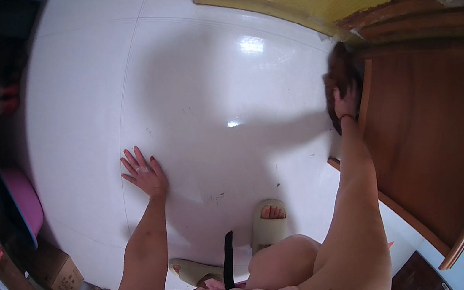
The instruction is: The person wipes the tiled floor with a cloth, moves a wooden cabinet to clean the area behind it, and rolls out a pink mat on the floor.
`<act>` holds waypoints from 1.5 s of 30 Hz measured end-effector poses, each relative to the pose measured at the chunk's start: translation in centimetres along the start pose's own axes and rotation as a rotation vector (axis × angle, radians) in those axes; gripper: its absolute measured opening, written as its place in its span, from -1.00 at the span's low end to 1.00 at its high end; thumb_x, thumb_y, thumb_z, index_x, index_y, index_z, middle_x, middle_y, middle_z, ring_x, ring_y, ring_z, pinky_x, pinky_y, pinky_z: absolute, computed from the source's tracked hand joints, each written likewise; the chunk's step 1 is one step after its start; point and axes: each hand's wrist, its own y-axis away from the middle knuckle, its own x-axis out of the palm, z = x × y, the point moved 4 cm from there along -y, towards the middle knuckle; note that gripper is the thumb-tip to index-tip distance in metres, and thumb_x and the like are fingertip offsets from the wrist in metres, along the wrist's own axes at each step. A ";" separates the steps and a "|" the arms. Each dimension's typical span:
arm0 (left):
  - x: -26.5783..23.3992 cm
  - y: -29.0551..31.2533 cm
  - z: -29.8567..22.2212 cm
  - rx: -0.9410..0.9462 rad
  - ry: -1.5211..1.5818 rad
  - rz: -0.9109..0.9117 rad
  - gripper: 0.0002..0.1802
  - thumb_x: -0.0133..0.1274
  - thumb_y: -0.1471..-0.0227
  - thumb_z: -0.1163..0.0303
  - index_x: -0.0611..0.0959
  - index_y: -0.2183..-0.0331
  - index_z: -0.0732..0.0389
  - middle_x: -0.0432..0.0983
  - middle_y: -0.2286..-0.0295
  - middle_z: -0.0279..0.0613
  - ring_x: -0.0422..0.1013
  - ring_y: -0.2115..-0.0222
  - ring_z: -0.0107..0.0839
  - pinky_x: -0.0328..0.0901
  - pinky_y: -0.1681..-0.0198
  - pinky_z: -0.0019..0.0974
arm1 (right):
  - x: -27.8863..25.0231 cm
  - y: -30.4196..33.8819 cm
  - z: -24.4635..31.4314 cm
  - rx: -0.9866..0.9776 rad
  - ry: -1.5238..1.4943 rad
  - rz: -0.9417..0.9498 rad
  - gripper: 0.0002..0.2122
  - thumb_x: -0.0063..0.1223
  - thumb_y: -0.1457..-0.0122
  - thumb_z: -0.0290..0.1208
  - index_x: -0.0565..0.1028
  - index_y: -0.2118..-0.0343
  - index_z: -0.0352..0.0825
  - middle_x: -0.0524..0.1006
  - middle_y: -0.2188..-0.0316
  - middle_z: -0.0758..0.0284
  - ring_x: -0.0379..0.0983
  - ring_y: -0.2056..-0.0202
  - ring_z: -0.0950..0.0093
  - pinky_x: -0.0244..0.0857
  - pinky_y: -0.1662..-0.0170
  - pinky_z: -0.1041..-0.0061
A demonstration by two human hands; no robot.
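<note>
My left hand [144,176] is spread flat over the white tiled floor [84,93], fingers apart and holding nothing. On the far right, my right hand [345,100] is on a dark brown cloth [339,71], gripping or pressing it against the floor beside the edge of a brown wooden cabinet [432,127]. Motion blurs the cloth and the fingers on it. Small dark specks [221,194] mark the floor between my left hand and my slippered foot [270,223].
A yellowish wooden panel [283,0] with a dark frame stands at the far side. Left of me are a pink basin [23,198], a cardboard box [60,272] and a dark shelf with red items [8,99]. A black strap [229,258] hangs near my knees.
</note>
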 end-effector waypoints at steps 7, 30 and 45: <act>-0.3 0.0 -0.3 -0.012 -0.028 -0.009 -0.44 -0.36 -0.03 0.13 0.05 -0.08 0.00 -0.26 -0.12 -0.24 -0.34 -0.14 -0.19 -0.40 -0.08 0.12 | -1.7 11.7 6.4 0.294 0.524 0.099 -0.53 -0.26 -0.01 -0.01 0.21 0.03 -0.12 0.07 -0.04 0.33 -0.03 -0.03 0.22 -0.04 0.04 -0.01; 0.6 -0.8 3.7 0.177 0.289 0.158 -0.34 -0.17 0.06 0.22 0.03 -0.09 0.03 -0.25 -0.12 -0.15 -0.40 -0.13 -0.08 -0.50 -0.02 0.22 | -1.3 11.0 15.1 -0.307 0.145 0.143 -0.54 -0.03 0.13 -0.22 0.26 0.06 0.04 0.19 0.04 0.41 0.09 0.02 0.35 0.01 0.09 0.11; -3.7 7.5 8.3 0.441 0.533 0.390 -0.79 0.03 0.20 0.51 0.45 0.38 0.24 0.35 0.24 -0.07 0.24 0.16 -0.12 0.13 0.12 -0.19 | -1.0 27.5 24.5 -0.482 0.047 0.682 -0.51 0.10 0.21 -0.23 0.28 0.11 0.00 0.20 0.14 0.33 0.11 0.08 0.35 0.11 0.17 0.18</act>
